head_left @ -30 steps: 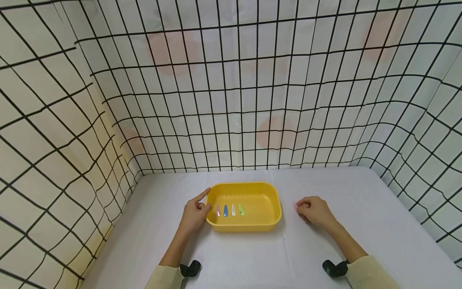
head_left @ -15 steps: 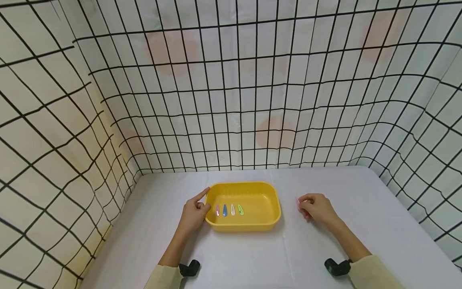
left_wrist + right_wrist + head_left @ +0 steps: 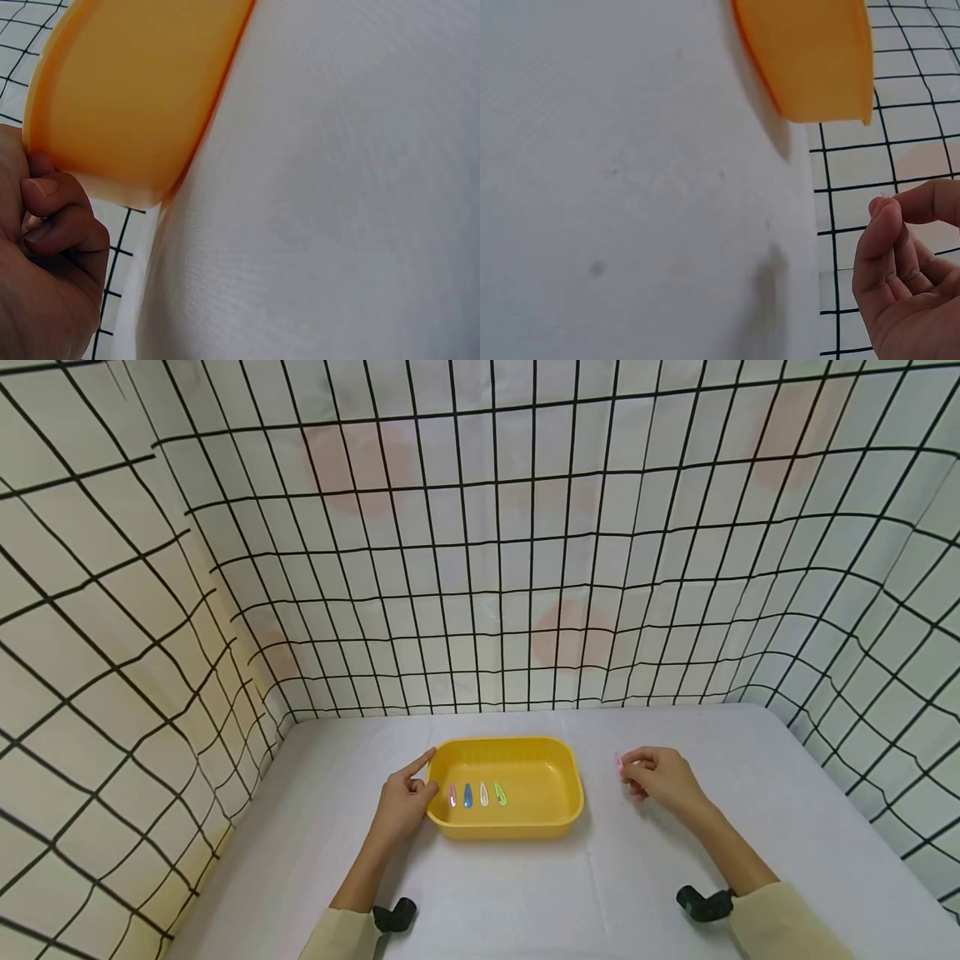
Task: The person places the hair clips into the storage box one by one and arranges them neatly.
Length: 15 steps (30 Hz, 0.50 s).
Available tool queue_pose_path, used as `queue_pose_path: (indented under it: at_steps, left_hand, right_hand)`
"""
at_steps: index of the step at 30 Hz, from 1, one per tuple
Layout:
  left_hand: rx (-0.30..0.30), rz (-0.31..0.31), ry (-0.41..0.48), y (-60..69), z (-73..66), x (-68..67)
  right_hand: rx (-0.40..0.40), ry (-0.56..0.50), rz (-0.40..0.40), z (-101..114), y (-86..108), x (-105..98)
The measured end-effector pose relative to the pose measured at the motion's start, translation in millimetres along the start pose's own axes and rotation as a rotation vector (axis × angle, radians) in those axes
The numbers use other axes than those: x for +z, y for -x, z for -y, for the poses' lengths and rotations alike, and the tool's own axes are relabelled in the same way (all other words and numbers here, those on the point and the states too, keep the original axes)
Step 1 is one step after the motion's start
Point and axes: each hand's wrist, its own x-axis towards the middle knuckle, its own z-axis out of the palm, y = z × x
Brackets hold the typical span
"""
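Note:
A yellow tray (image 3: 536, 828) stands on the white-covered table, with a row of small snap hair clips inside: pink (image 3: 452, 795), blue (image 3: 468, 796), white (image 3: 483, 794) and green (image 3: 500, 793). My left hand (image 3: 402, 802) holds the tray's left end, thumb at the rim and index finger stretched toward the far corner; the other fingers curl in the left wrist view. To the right of the tray, my right hand (image 3: 663, 781) pinches a small pale pink item (image 3: 620, 765) between thumb and index finger. Fingers mostly hide it, so its kind is unclear.
A black grid net (image 3: 510, 585) over white cloth encloses the table (image 3: 517, 893) at the back and both sides. Black wrist devices sit at the left cuff (image 3: 395, 916) and the right cuff (image 3: 705, 904).
My right hand has moved a little farther from me with the pink item between its fingertips. The left hand, tray and clips have stayed in place.

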Motion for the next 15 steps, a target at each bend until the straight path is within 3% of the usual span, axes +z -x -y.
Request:
queue_pose_path:
  at_steps: [15]
  left_hand:
    - [0.013, 0.0, -0.001, -0.1, 0.4, 0.3]
  right_hand:
    - [-0.069, -0.086, 0.003, 23, -4.8, 3]
